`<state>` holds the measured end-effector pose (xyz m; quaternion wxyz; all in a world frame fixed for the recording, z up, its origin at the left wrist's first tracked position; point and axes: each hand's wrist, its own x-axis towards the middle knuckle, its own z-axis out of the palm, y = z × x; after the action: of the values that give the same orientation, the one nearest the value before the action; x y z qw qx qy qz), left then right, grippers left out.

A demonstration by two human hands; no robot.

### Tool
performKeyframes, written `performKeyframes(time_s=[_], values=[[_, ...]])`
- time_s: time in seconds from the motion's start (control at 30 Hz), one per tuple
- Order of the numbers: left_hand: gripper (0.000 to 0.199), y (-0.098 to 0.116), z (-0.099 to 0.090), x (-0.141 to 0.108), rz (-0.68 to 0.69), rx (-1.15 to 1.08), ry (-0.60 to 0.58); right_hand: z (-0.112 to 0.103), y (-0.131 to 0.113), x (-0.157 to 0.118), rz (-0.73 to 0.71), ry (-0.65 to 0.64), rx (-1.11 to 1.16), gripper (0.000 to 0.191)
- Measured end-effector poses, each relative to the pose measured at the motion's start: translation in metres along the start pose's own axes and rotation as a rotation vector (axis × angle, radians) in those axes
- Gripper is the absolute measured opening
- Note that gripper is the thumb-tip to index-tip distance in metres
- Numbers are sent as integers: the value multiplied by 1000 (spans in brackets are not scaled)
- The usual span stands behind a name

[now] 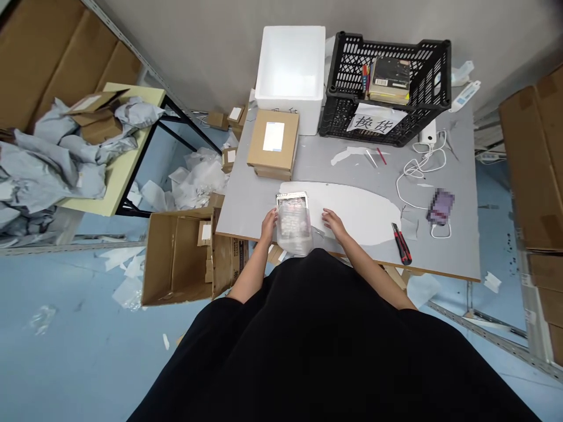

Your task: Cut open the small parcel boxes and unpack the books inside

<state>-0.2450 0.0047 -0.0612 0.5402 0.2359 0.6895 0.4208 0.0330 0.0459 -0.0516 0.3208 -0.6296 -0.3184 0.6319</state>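
Note:
A flat package in clear plastic [294, 224], with a white-bordered, printed upper part, sits at the front edge of the table. My left hand [268, 225] is closed on its left side. To its right, my right hand [333, 224] hovers over or rests on a large white sheet [360, 208] with a rounded right end, its fingers apart and nothing in them. A thin grey strip [317, 231] shows between the package and that hand. The red and black utility knife [402, 244] lies right of the sheet.
Stacked cardboard boxes [273, 140], a white foam box [290, 64] and a black crate [391, 94] line the table's back. A phone [440, 206] with a white cable lies at right. An open carton [180, 258] stands on the floor, left; grey mailers [57, 158] cover a side table.

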Motion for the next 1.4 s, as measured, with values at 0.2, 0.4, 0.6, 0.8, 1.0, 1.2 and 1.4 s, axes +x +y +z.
performKeyframes(time_s=[0.2,0.4,0.6,0.8,1.0,1.2,1.4], values=[[39,-22,15,12,-91,489,211,27,24,12,113,-64,-421,45],[49,-30,24,20,-184,653,202,47,40,23,182,-158,-510,39],[43,-29,26,23,-202,570,157,45,39,32,194,-140,-543,34],[37,-30,40,20,-192,475,112,34,41,37,191,-130,-554,31],[44,-29,76,9,-166,319,-8,2,50,38,193,-26,-564,36],[47,-34,125,2,-136,267,-100,-47,53,33,236,82,-533,36],[46,-34,172,-5,-107,297,-166,-90,51,25,253,182,-536,36]])
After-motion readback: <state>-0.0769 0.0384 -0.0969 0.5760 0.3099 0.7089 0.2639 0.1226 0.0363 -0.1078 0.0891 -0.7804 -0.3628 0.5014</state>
